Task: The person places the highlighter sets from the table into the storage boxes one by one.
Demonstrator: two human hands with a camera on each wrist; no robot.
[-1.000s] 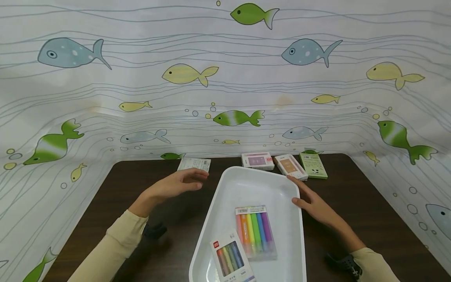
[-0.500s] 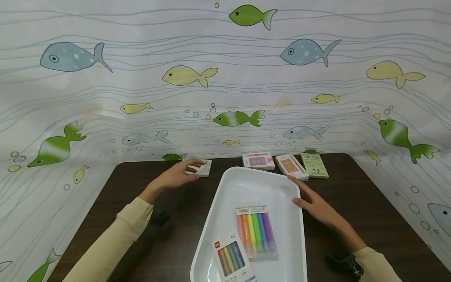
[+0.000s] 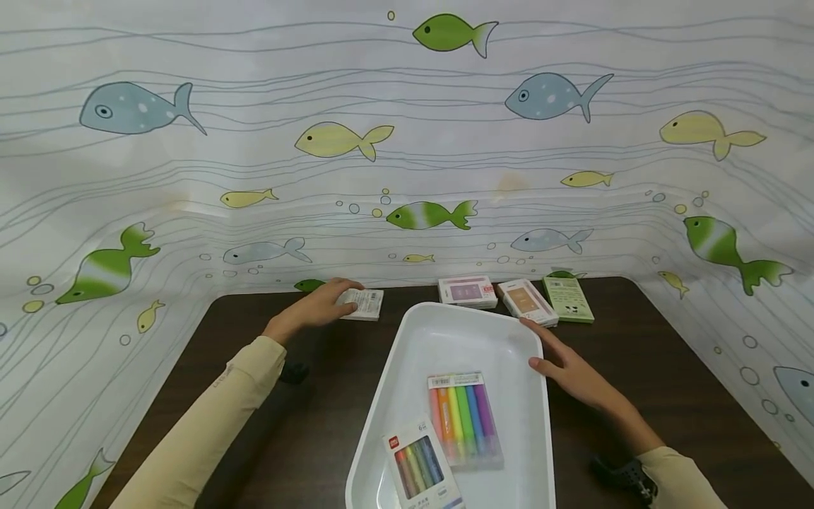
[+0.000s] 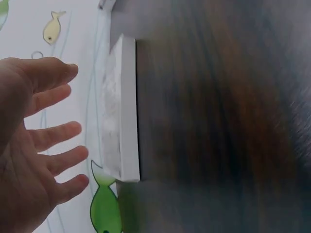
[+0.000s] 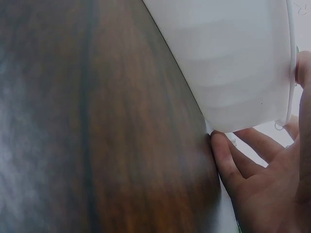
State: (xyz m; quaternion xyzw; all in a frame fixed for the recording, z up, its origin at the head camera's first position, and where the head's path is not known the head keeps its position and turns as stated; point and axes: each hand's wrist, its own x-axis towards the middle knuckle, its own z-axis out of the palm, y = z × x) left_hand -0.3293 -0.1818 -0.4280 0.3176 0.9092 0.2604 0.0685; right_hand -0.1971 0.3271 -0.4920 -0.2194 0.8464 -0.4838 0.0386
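In the head view my left hand [image 3: 320, 304] is beside a flat white box [image 3: 368, 303] at the table's far edge. Its fingers are extended and spread in the left wrist view, where a gap shows between them and the white box [image 4: 127, 111]. My right hand [image 3: 569, 371] holds the far right corner of a white tray [image 3: 458, 332], thumb at the rim; in the right wrist view its fingers [image 5: 226, 155] lie against the outer wall. In the tray lie a clear pack of coloured markers [image 3: 463, 420] and a white windowed box of coloured sticks [image 3: 422, 466], the latter leaning on the pack.
Behind the tray, along the far edge, lie a pink-and-white box [image 3: 467, 292], an orange-and-white box [image 3: 526, 302] and a green box [image 3: 568, 298]. A fish-patterned sheet [image 3: 407, 170] rises behind the dark wooden table [image 3: 299, 431].
My left hand has moved forward and lowered toward the flat white box, now covering its left part in the head view. The right hand and tray have stayed in place.
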